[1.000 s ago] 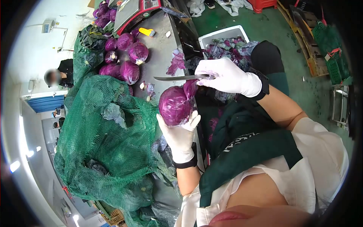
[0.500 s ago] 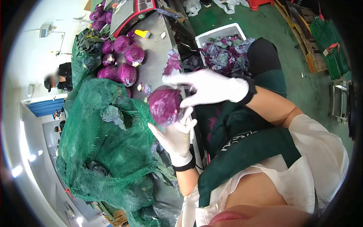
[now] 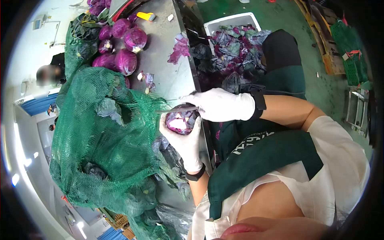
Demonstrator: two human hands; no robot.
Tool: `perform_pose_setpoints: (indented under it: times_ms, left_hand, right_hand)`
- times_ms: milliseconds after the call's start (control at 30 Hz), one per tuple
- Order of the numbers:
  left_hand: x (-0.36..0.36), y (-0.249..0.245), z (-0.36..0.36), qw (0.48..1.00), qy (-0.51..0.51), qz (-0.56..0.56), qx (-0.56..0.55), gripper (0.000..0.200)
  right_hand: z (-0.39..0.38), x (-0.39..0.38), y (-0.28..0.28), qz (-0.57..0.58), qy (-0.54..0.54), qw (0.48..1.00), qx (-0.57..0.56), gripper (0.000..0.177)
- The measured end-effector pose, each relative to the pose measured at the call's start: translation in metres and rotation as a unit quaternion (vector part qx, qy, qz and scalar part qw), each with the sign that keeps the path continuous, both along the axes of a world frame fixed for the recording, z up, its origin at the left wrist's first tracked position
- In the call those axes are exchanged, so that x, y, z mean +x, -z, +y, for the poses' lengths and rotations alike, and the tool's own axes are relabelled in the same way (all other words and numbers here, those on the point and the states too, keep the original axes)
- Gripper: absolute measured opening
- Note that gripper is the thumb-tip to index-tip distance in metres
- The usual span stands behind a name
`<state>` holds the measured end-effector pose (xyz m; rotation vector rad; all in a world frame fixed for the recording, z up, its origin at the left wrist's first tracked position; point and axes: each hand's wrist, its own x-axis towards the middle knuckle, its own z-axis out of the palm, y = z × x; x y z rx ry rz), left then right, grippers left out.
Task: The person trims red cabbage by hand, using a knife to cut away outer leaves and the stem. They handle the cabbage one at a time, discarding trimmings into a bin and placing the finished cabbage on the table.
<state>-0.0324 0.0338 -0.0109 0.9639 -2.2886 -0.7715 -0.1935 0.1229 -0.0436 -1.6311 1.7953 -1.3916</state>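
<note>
My left hand (image 3: 183, 145), in a white glove, is wrapped round a red cabbage (image 3: 179, 124) with its pale, cut stem end showing. My right hand (image 3: 224, 105), also gloved, grips a knife (image 3: 176, 110) whose handle is mostly hidden in the fist. The blade lies across the side of the cabbage away from my left palm. Green mesh netting (image 3: 116, 148) sits just left of the cabbage, with loose outer leaves (image 3: 170, 168) near my left wrist.
Several trimmed red cabbages (image 3: 126, 62) and a yellow-handled tool (image 3: 146, 16) lie on the metal table (image 3: 160, 44). A white bin (image 3: 232, 19) on the floor holds cut-off leaves (image 3: 236, 52). Another person (image 3: 56, 70) stands at the far left.
My right hand has gone from spread fingers beside the cabbage to a fist round the knife, now at the cabbage. The cabbage has turned, showing its pale stem end. The view has shifted slightly.
</note>
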Motion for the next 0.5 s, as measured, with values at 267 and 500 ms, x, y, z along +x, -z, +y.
perform_pose_setpoints:
  times_ms: [267,500]
  left_hand:
    - [-0.009,-0.007,0.012,0.999,0.003,-0.029,-0.036,0.102]
    - [0.002,0.008,0.014,0.991,0.039,-0.023,-0.125,0.099]
  right_hand:
    - [0.012,0.000,-0.027,-0.052,-0.079,0.987,0.133,0.073]
    - [-0.010,-0.026,0.033,-0.166,0.029,0.982,0.082,0.040]
